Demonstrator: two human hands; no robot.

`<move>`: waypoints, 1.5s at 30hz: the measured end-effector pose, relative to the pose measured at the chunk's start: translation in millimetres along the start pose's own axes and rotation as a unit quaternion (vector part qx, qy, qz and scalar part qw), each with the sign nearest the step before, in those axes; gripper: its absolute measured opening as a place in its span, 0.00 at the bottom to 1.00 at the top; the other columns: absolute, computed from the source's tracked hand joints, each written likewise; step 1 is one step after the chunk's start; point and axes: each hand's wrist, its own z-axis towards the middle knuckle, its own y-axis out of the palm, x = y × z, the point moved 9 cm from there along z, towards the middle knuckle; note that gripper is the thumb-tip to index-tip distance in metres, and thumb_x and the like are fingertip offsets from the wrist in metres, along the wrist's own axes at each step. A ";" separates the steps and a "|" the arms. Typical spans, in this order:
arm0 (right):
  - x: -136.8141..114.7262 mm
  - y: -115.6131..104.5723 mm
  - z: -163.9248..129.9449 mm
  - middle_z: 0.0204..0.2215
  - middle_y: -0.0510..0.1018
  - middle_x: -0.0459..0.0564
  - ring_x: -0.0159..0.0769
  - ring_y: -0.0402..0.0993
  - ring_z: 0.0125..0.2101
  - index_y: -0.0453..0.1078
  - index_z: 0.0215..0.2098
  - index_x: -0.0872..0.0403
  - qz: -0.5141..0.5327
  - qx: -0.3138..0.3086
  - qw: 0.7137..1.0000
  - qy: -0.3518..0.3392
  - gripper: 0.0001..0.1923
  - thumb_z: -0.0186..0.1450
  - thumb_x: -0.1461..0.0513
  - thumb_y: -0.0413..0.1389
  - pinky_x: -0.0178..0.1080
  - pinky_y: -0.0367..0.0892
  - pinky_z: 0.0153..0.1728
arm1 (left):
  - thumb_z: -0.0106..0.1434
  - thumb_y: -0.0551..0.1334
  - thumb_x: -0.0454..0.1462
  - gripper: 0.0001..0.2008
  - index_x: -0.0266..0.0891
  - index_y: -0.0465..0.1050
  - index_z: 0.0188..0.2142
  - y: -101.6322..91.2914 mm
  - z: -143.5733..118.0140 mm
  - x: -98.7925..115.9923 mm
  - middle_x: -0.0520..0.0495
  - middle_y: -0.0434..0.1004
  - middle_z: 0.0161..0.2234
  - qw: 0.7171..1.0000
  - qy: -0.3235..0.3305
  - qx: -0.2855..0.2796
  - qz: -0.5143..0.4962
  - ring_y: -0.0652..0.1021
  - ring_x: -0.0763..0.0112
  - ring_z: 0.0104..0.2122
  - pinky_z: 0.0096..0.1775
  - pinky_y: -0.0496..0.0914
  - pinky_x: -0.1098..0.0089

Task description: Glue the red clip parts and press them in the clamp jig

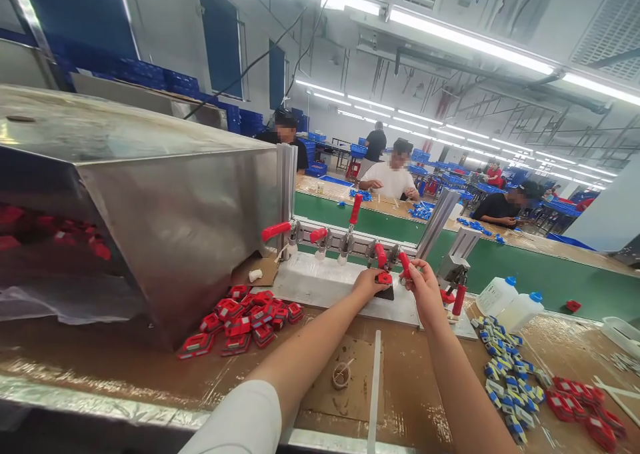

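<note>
My left hand (pixel 369 284) rests on the white fixture plate (pixel 320 284) and pinches a small red part (pixel 384 278) over a dark slot. Just to its right, my right hand (pixel 423 282) grips the red handle of a toggle clamp (pixel 404 263). Several more red-handled toggle clamps (pixel 320 235) stand in a row along the metal rail behind the plate, some raised, some lowered.
A steel hopper (pixel 165 194) at left spills red parts (pixel 240 321) onto the brown table. Blue-and-white parts (pixel 507 374) and more red parts (pixel 583 407) lie at right, near two white bottles (pixel 510 304). Other people work beyond the green conveyor (pixel 550 274).
</note>
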 end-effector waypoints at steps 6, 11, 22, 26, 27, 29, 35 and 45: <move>-0.6 3.1 1.9 0.27 0.76 0.44 0.32 0.64 0.23 0.70 0.49 0.49 -0.024 -0.016 1.000 0.001 0.25 0.61 0.44 0.63 0.35 0.59 0.23 | 0.54 0.74 0.43 0.21 0.42 0.83 0.47 2.5 7.0 1.2 0.45 0.85 0.41 0.999 -0.019 -0.018 0.027 0.82 0.56 0.43 0.47 0.73 0.65; 3.6 5.3 -2.8 0.26 0.72 0.43 0.32 0.62 0.24 0.71 0.50 0.48 -0.037 -0.041 0.998 0.002 0.21 0.63 0.47 0.61 0.35 0.58 0.24 | 0.55 0.74 0.44 0.22 0.41 0.82 0.49 4.8 12.7 -1.5 0.42 0.84 0.44 0.999 -0.036 -0.009 0.033 0.81 0.55 0.45 0.47 0.72 0.65; 34.1 3.1 -16.4 0.26 0.72 0.41 0.36 0.68 0.26 0.65 0.48 0.47 -0.113 -0.078 0.991 -0.008 0.17 0.62 0.53 0.58 0.38 0.63 0.28 | 0.57 0.72 0.44 0.22 0.44 0.80 0.51 5.0 12.9 -1.6 0.44 0.84 0.45 1.000 0.007 -0.006 0.025 0.81 0.54 0.47 0.50 0.71 0.65; 36.8 4.2 -1.8 0.23 0.74 0.39 0.36 0.69 0.21 0.58 0.60 0.47 -0.106 -0.058 0.992 0.048 0.31 0.61 0.52 0.60 0.37 0.62 0.23 | 0.54 0.75 0.41 0.29 0.45 0.77 0.56 4.6 10.3 -4.6 0.45 0.84 0.48 0.999 0.028 -0.011 0.014 0.80 0.52 0.50 0.53 0.70 0.64; 37.3 6.2 2.3 0.22 0.74 0.39 0.35 0.66 0.19 0.57 0.61 0.48 -0.108 -0.058 0.990 0.062 0.32 0.61 0.51 0.60 0.36 0.60 0.21 | 0.53 0.75 0.40 0.31 0.45 0.77 0.57 4.5 10.2 -5.6 0.45 0.84 0.48 0.999 0.030 -0.011 0.010 0.80 0.52 0.50 0.53 0.70 0.64; 39.2 11.0 8.5 0.19 0.71 0.37 0.33 0.62 0.16 0.60 0.59 0.48 -0.115 -0.063 0.988 0.081 0.31 0.62 0.47 0.60 0.35 0.55 0.18 | 0.54 0.74 0.39 0.30 0.46 0.76 0.58 4.4 10.3 -6.7 0.46 0.84 0.48 0.999 0.034 -0.012 0.001 0.80 0.54 0.50 0.53 0.71 0.64; 53.0 19.1 5.8 0.17 0.64 0.35 0.29 0.54 0.15 0.67 0.47 0.48 -0.080 -0.061 0.990 0.098 0.23 0.63 0.43 0.59 0.34 0.51 0.17 | 0.56 0.73 0.39 0.27 0.47 0.78 0.57 5.6 10.2 -6.0 0.47 0.84 0.49 0.999 0.049 -0.016 -0.008 0.80 0.55 0.50 0.54 0.70 0.66; 34.8 35.9 -6.8 0.17 0.60 0.34 0.25 0.47 0.14 0.68 0.46 0.50 -0.017 -0.110 0.980 0.164 0.22 0.62 0.46 0.62 0.31 0.47 0.16 | 0.58 0.72 0.39 0.29 0.48 0.75 0.59 3.8 8.8 0.6 0.46 0.84 0.47 0.998 0.062 -0.029 -0.002 0.80 0.53 0.50 0.56 0.68 0.64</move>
